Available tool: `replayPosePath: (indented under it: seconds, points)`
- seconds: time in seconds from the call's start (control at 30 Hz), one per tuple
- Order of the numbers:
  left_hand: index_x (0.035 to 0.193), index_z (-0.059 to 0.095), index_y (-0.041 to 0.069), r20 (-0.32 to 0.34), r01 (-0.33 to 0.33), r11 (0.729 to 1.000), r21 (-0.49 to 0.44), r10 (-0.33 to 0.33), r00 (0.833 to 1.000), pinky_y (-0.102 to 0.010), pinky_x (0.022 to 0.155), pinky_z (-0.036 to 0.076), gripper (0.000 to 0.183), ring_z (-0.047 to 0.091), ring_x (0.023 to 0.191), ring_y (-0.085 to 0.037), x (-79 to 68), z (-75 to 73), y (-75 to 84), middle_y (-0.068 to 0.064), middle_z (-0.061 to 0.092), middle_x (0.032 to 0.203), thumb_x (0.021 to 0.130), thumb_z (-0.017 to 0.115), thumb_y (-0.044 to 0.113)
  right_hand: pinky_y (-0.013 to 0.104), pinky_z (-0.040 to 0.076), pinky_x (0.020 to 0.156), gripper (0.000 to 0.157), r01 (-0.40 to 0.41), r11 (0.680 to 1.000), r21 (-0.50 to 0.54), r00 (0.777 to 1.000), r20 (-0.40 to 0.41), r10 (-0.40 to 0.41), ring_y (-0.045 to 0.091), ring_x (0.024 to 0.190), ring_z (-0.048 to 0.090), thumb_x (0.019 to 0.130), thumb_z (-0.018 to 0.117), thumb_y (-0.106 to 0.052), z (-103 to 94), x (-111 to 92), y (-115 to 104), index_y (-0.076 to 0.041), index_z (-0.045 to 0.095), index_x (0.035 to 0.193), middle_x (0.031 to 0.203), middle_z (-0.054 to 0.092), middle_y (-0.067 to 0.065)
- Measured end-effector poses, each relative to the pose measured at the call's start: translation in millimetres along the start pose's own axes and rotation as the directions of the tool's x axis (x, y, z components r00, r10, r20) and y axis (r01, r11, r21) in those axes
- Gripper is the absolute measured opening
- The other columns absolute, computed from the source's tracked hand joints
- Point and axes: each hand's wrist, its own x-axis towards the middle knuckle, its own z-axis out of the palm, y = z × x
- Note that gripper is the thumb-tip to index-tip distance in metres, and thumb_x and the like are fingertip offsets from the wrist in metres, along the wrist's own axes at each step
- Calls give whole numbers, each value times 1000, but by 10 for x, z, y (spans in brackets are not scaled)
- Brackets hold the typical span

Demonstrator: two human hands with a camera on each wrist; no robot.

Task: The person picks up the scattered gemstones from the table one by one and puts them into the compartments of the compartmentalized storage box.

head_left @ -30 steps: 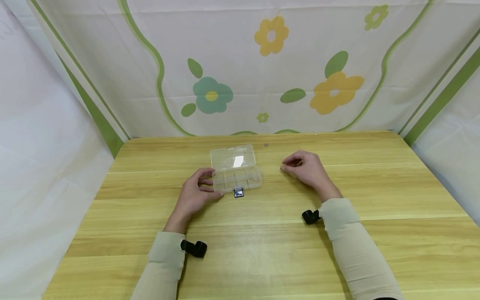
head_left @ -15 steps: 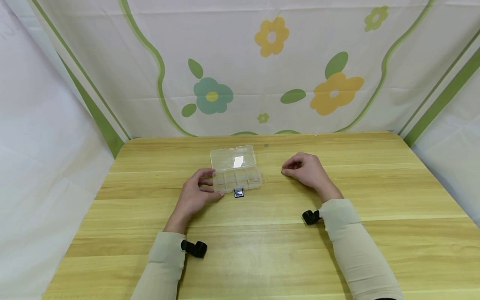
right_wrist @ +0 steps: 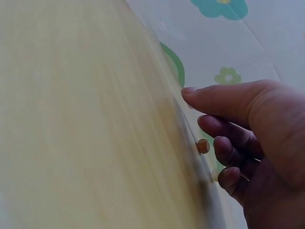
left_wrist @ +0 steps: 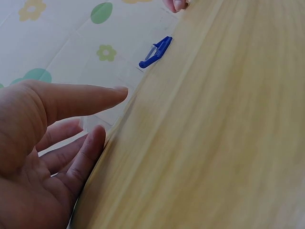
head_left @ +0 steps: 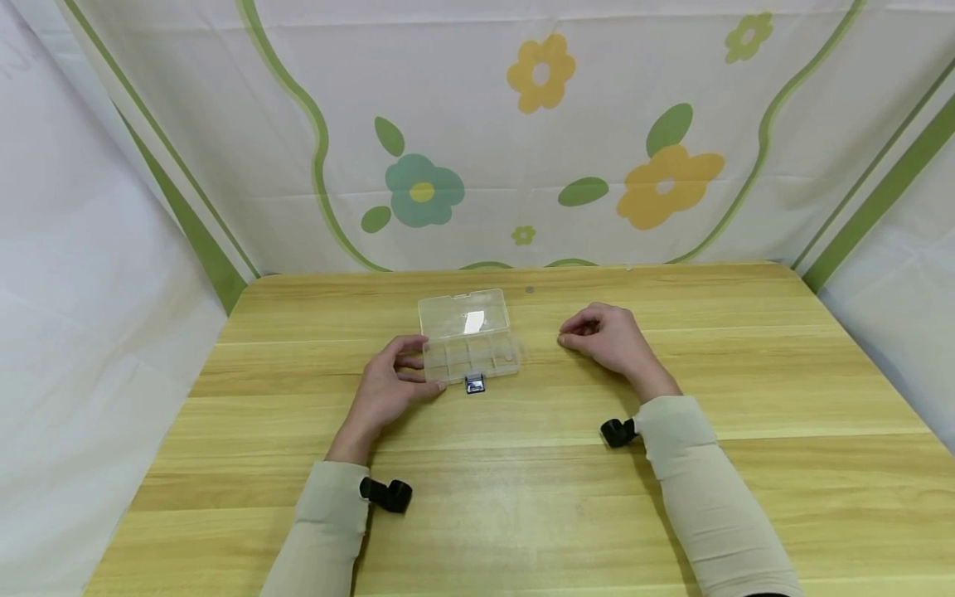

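head cam: my left hand (head_left: 384, 391) grips the open clear plastic box (head_left: 457, 361) on the table (head_left: 477, 531), probably steadying it. left wrist: blue plastic latch (left_wrist: 159, 51) past my thumb (left_wrist: 90, 101). right wrist: my right hand (right_wrist: 274, 133) bends near a round brown bit (right_wrist: 203, 146); can't tell if it's pinching.

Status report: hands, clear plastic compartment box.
Left hand holding box at left end; clear lid open. Right hand off box, near small brown round object. No obstruction visible.

clear box (head_left: 469, 338) on wood-grain table (head_left: 507, 481)
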Motion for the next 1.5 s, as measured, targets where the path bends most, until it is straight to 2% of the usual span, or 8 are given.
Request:
replayPosePath:
  seconds: [0.37,0.83,1.5]
  points:
    - [150,58,14,2,2,1000,1,-2,1000,-41,100,58,74,68,116,-33,-1,0,4,-13,61,146,85,91,9,36,53,84,12,2,999,38,1000,7,-2,22,93,65,97,82,-24,40,-1,-59,-16,84,105,106,73,6]
    - [150,58,15,1,-3,1000,3,3,1000,-42,100,58,74,68,117,-32,2,-1,4,-13,61,145,85,92,9,37,53,85,10,34,998,62,999,5,-34,22,94,66,95,84,-23,107,11,-99,-18,84,104,106,75,3]
    - [151,58,16,-1,4,1000,2,-4,1000,-39,99,58,75,68,116,-31,5,3,0,-11,61,145,84,91,8,33,54,79,6,71,993,92,997,-12,-71,20,89,64,94,85,-24,195,-1,-233,-20,84,100,101,74,0]
